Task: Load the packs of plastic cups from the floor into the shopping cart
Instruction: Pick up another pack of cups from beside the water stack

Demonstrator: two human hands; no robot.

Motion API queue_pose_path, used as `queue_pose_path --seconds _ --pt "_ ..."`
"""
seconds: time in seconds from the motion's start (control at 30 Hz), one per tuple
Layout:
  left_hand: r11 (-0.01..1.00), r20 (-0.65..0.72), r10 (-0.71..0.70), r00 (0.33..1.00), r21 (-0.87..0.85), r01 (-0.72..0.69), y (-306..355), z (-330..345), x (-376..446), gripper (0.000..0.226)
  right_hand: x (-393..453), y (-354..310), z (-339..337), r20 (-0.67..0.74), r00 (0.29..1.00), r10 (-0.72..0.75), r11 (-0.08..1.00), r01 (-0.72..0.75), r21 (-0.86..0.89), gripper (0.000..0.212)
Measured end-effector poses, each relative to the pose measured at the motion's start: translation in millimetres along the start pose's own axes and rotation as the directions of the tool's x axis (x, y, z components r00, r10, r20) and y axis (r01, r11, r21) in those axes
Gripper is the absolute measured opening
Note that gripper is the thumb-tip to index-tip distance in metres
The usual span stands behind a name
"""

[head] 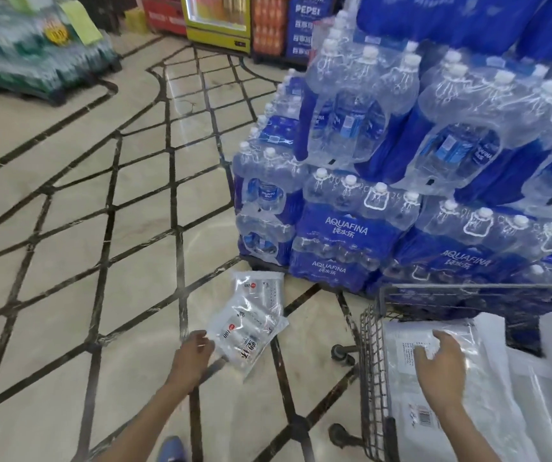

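Two clear packs of plastic cups lie on the marble floor. The nearer pack (246, 333) overlaps the farther pack (261, 286). My left hand (192, 353) grips the near left corner of the nearer pack. The wire shopping cart (373, 361) stands at the lower right and holds several white and clear packs (411, 388). My right hand (443, 360) hovers with fingers spread over the top pack in the cart, touching or just above it; which I cannot tell.
Stacked shrink-wrapped Aquafina water packs (344, 235) rise just behind the cups and the cart. My blue shoe (171, 450) is at the bottom edge. More drink displays (35, 51) stand far left and at the back. Open floor stretches to the left.
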State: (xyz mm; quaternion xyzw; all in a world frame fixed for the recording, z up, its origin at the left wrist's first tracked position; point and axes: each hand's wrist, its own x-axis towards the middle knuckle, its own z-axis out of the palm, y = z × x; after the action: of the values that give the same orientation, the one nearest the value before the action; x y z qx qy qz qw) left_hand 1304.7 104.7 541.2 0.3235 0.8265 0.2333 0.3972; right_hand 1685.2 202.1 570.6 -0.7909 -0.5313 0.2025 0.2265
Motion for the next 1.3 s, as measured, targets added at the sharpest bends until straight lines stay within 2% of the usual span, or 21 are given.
queue_pose_path --seconds 0.13,0.23,0.37,0.43,0.73,0.87,1.1,1.2,1.3 --pt "0.975 0.020 0.129 0.991 0.178 -0.131 -31.0 -87.9 62.1 0.043 -38.3 -57.6 52.9 0.024 0.998 -0.052 0.998 0.051 0.042 0.035" --pt "0.923 0.057 0.221 0.974 0.309 -0.228 -35.1 -139.1 97.6 0.046 -68.7 -97.2 99.2 0.128 0.989 -0.073 0.997 0.071 0.013 0.019" --pt "0.805 0.124 0.347 0.929 0.469 -0.364 -30.4 -182.1 134.8 0.046 -99.2 -129.0 158.3 0.284 0.959 -0.012 0.990 0.050 -0.128 0.047" --pt "0.750 0.163 0.400 0.902 0.507 -0.424 -24.7 -190.5 146.9 0.042 -108.8 -145.6 173.7 0.315 0.948 -0.035 0.988 0.081 -0.132 0.051" --pt "0.517 0.325 0.597 0.733 0.542 -0.662 -2.2 -171.2 187.9 0.039 -99.9 -161.8 199.4 0.297 0.951 -0.091 0.974 0.147 -0.172 0.049" --pt "0.499 0.382 0.579 0.720 0.533 -0.683 -1.7 -154.5 211.1 0.045 -93.5 -153.6 210.2 0.330 0.941 -0.075 0.960 0.158 -0.233 0.049" --pt "0.360 0.533 0.573 0.623 0.519 -0.775 -4.3 -135.6 272.9 0.049 -89.8 -156.5 243.9 0.314 0.948 0.048 0.968 0.033 -0.250 0.049" --pt "0.355 0.575 0.547 0.608 0.498 -0.791 -8.5 -127.2 303.5 0.051 -87.6 -153.4 270.4 0.329 0.937 0.119 0.975 -0.047 -0.219 0.050" --pt "0.380 0.593 0.511 0.623 0.494 -0.782 -22.6 -113.0 334.1 0.051 -82.6 -147.0 302.7 0.353 0.914 0.201 0.974 -0.147 -0.174 0.052"
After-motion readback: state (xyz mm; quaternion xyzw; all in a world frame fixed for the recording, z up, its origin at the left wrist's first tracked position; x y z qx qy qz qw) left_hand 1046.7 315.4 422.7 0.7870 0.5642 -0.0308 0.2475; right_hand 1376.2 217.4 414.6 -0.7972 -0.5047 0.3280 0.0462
